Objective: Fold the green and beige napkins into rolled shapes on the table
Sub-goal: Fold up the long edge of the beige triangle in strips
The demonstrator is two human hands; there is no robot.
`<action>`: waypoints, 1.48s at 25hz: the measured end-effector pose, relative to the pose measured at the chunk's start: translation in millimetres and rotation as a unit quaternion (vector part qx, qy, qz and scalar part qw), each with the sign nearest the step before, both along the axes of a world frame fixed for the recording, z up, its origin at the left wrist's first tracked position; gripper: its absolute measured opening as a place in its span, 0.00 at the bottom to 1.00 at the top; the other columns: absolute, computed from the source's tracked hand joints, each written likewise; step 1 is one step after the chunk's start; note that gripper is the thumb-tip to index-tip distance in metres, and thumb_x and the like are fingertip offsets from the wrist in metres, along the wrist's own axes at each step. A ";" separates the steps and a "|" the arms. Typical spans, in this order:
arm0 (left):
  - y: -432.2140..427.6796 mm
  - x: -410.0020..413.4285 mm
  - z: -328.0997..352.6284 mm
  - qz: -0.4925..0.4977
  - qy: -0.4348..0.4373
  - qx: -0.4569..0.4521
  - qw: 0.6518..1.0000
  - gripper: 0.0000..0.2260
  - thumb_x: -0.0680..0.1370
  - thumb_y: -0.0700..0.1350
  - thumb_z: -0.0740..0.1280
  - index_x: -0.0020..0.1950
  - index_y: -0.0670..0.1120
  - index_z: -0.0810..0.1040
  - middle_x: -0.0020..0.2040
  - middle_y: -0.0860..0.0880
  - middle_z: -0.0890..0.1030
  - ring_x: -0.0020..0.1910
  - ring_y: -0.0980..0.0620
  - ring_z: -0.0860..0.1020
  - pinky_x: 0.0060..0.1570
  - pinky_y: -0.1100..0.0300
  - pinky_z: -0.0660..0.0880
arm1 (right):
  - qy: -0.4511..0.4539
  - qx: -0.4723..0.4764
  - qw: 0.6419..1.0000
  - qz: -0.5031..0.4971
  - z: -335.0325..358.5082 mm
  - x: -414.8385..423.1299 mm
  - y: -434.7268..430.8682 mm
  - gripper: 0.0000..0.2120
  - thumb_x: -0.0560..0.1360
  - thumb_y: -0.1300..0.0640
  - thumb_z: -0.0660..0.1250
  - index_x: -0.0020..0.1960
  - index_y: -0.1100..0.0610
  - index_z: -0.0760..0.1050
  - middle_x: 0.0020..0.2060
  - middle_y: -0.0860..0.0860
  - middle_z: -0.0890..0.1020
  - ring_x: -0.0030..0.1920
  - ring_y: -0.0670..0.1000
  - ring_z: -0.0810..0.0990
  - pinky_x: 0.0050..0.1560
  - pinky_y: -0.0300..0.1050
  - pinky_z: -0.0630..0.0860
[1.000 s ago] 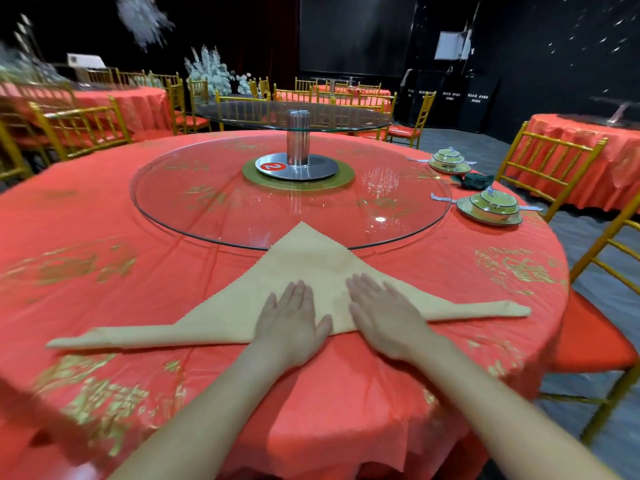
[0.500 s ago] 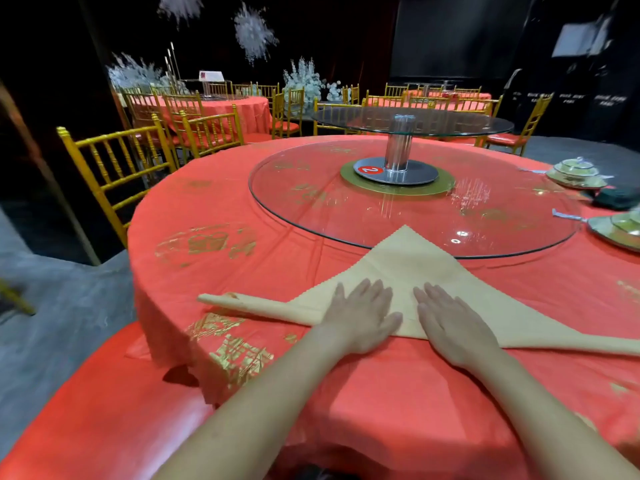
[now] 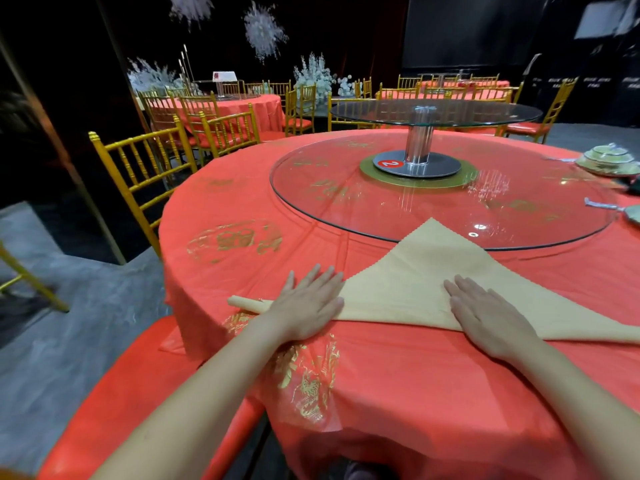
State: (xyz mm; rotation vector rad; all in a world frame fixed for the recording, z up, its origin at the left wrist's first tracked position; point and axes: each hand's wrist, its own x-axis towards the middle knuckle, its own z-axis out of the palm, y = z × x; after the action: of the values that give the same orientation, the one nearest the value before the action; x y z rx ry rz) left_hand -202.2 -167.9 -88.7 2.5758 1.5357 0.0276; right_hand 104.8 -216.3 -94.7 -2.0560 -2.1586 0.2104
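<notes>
- The table [image 3: 381, 393] held a glass turntable [image 3: 329, 202] at its centre.
- The beige napkin [image 3: 408, 292] lay as a flat triangle, tip over the turntable's near rim and near edge rolled. Rolling seemed barely begun, and I could make out no green napkin.
- The left hand [image 3: 308, 306] and right hand [image 3: 485, 313] pressed flat on that rolled edge, fingers straight, gripping nothing.

Both hands, left [image 3: 308, 304] & right [image 3: 486, 315], flat on beige napkin [image 3: 408, 285], red table [image 3: 433, 393].
</notes>
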 end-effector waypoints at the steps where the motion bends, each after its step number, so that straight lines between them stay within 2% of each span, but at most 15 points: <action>1: 0.7 -8.8 0.5 0.008 0.002 0.001 1.000 0.25 0.82 0.56 0.46 0.77 0.52 0.44 0.78 0.54 0.44 0.76 0.54 0.39 0.72 0.43 0.37 | 0.000 0.001 1.000 0.001 -0.4 0.0 -0.2 0.23 0.82 0.49 0.42 0.76 0.49 0.50 0.77 0.47 0.50 0.76 0.44 0.46 0.74 0.43 0.44; 4: 2.6 -32.5 -0.4 0.013 0.005 0.005 1.000 0.27 0.81 0.59 0.44 0.77 0.52 0.43 0.78 0.54 0.43 0.75 0.55 0.37 0.72 0.47 0.35 | 0.002 0.004 1.000 0.001 0.0 -0.4 -0.2 0.23 0.82 0.49 0.42 0.76 0.49 0.50 0.77 0.47 0.50 0.76 0.44 0.46 0.74 0.43 0.45; 6: 2.9 -45.0 -0.1 0.015 0.005 0.009 1.000 0.33 0.75 0.66 0.39 0.77 0.52 0.43 0.78 0.53 0.43 0.75 0.55 0.37 0.72 0.49 0.34 | -0.002 0.004 1.000 -0.002 0.5 -1.0 -0.4 0.23 0.82 0.49 0.42 0.76 0.49 0.50 0.77 0.47 0.50 0.76 0.44 0.46 0.74 0.43 0.45; 8: 2.9 -54.6 3.1 0.026 -0.006 0.020 0.999 0.38 0.70 0.67 0.36 0.77 0.51 0.44 0.78 0.53 0.43 0.75 0.55 0.38 0.72 0.50 0.34 | -0.008 0.006 1.000 -0.004 1.1 -2.6 -0.8 0.23 0.82 0.49 0.42 0.76 0.49 0.50 0.77 0.48 0.50 0.76 0.45 0.46 0.74 0.44 0.45; 11: -2.2 -36.4 14.9 0.018 -0.052 0.086 0.995 0.40 0.68 0.65 0.37 0.77 0.50 0.51 0.78 0.51 0.48 0.76 0.53 0.43 0.72 0.50 0.36 | -0.010 0.008 1.000 -0.007 2.1 -5.2 -2.2 0.23 0.82 0.49 0.42 0.76 0.50 0.50 0.77 0.48 0.50 0.76 0.45 0.46 0.74 0.44 0.45; 12: -7.0 -17.6 19.1 -0.013 -0.075 0.117 0.990 0.38 0.69 0.64 0.39 0.76 0.49 0.57 0.77 0.49 0.54 0.76 0.51 0.48 0.72 0.50 0.39 | -0.010 0.008 1.000 -0.008 2.4 -5.5 -2.3 0.23 0.82 0.49 0.42 0.77 0.50 0.50 0.77 0.48 0.50 0.76 0.45 0.46 0.74 0.44 0.45; 14: -20.1 30.0 23.1 -0.109 -0.124 0.131 0.978 0.31 0.73 0.61 0.46 0.69 0.47 0.70 0.72 0.46 0.68 0.72 0.48 0.64 0.71 0.49 0.55 | -0.011 0.011 1.000 -0.008 3.1 -4.9 -2.3 0.23 0.82 0.49 0.43 0.77 0.50 0.50 0.77 0.49 0.50 0.76 0.46 0.47 0.74 0.45 0.46; 16: -32.6 72.1 19.0 -0.170 -0.115 0.098 0.974 0.22 0.76 0.58 0.55 0.64 0.48 0.74 0.65 0.49 0.74 0.64 0.47 0.71 0.63 0.51 0.69 | -0.015 0.017 1.000 -0.007 2.0 -4.7 -2.4 0.23 0.82 0.49 0.43 0.76 0.50 0.51 0.77 0.49 0.51 0.76 0.46 0.47 0.74 0.46 0.46; 18: -38.6 95.3 14.4 -0.171 -0.084 0.095 0.977 0.16 0.77 0.55 0.61 0.61 0.50 0.75 0.60 0.51 0.76 0.60 0.48 0.72 0.55 0.51 0.72 | -0.020 0.021 1.000 -0.004 1.0 -3.9 -1.7 0.23 0.82 0.48 0.43 0.76 0.50 0.51 0.77 0.50 0.51 0.76 0.46 0.47 0.74 0.46 0.46; 21: -38.0 102.0 12.4 -0.146 -0.068 0.132 0.978 0.12 0.79 0.53 0.60 0.57 0.50 0.78 0.57 0.53 0.77 0.58 0.49 0.73 0.52 0.51 0.73 | 0.017 0.045 0.999 0.010 0.7 -3.9 -1.1 0.24 0.81 0.47 0.45 0.76 0.51 0.53 0.76 0.50 0.53 0.76 0.46 0.49 0.74 0.46 0.48; 23: -35.3 101.4 12.4 -0.152 -0.064 0.133 0.977 0.14 0.79 0.53 0.58 0.55 0.50 0.79 0.55 0.53 0.79 0.55 0.49 0.74 0.49 0.51 0.74 | 0.069 0.096 0.992 0.035 4.1 0.0 -9.0 0.24 0.79 0.44 0.48 0.72 0.51 0.63 0.74 0.50 0.61 0.74 0.47 0.57 0.72 0.47 0.56; 26: -29.9 101.5 7.9 -0.201 -0.046 0.180 0.962 0.18 0.76 0.53 0.54 0.43 0.49 0.82 0.42 0.53 0.82 0.42 0.47 0.78 0.36 0.53 0.77 | 0.021 0.183 0.978 0.094 5.1 21.4 -30.0 0.19 0.74 0.40 0.56 0.55 0.49 0.77 0.60 0.49 0.77 0.60 0.51 0.75 0.57 0.48 0.71; 31: -31.0 101.8 9.5 -0.176 -0.031 0.186 0.966 0.16 0.73 0.50 0.55 0.36 0.48 0.80 0.33 0.54 0.80 0.35 0.49 0.78 0.28 0.58 0.76 | -0.068 0.236 0.966 0.079 14.8 55.9 -45.0 0.15 0.72 0.44 0.59 0.41 0.50 0.81 0.41 0.48 0.79 0.40 0.53 0.79 0.40 0.46 0.74; 34: -35.4 98.8 17.3 -0.160 -0.052 0.165 0.972 0.19 0.72 0.52 0.51 0.39 0.48 0.80 0.36 0.53 0.81 0.39 0.48 0.78 0.34 0.56 0.77 | -0.079 0.233 0.965 0.094 16.4 52.8 -44.4 0.17 0.73 0.45 0.56 0.38 0.52 0.79 0.35 0.47 0.78 0.35 0.53 0.78 0.35 0.45 0.74; 37: -37.0 89.5 20.2 -0.171 -0.044 0.124 0.976 0.25 0.71 0.56 0.45 0.47 0.47 0.78 0.44 0.50 0.81 0.47 0.48 0.77 0.46 0.52 0.74 | -0.058 0.180 0.977 0.093 15.5 45.3 -45.9 0.20 0.74 0.43 0.53 0.43 0.53 0.79 0.38 0.49 0.80 0.41 0.55 0.80 0.43 0.48 0.73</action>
State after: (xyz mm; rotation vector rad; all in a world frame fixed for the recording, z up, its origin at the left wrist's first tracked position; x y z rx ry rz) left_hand -112.7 -204.9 -68.5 2.9530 1.1038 0.3104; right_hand 150.1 -262.2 -79.1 -1.7062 -2.2542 -0.2703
